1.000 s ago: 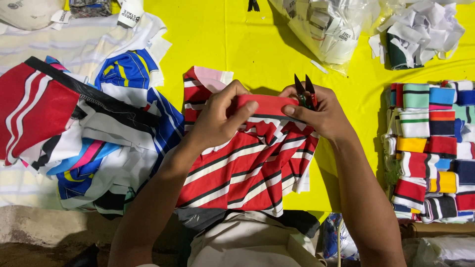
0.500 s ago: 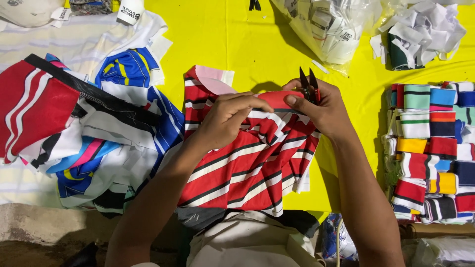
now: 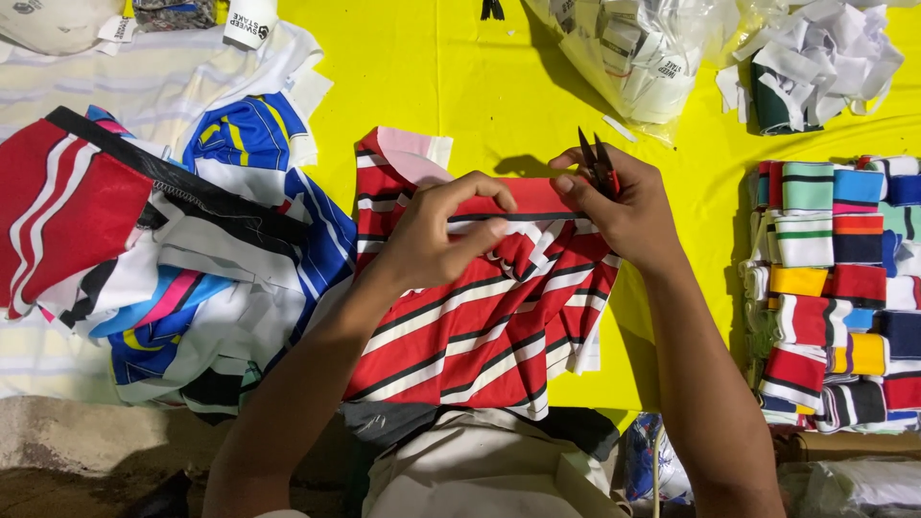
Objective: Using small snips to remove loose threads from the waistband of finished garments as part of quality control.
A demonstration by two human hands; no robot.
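- The step in hand looks like trimming: the left hand [image 3: 432, 240] pinches the collar edge of one red striped garment [image 3: 470, 326], which lies mid-table on the yellow table [image 3: 460, 86].
- The right hand [image 3: 628, 216] grips the same edge, fingers curled around one pair of black thread snips [image 3: 597, 165], blades pointing far.
- A next cut would likely need the edge kept taut.
- One heap of garments [image 3: 173, 259] lies left; one stack of striped collars [image 3: 835, 288] right.
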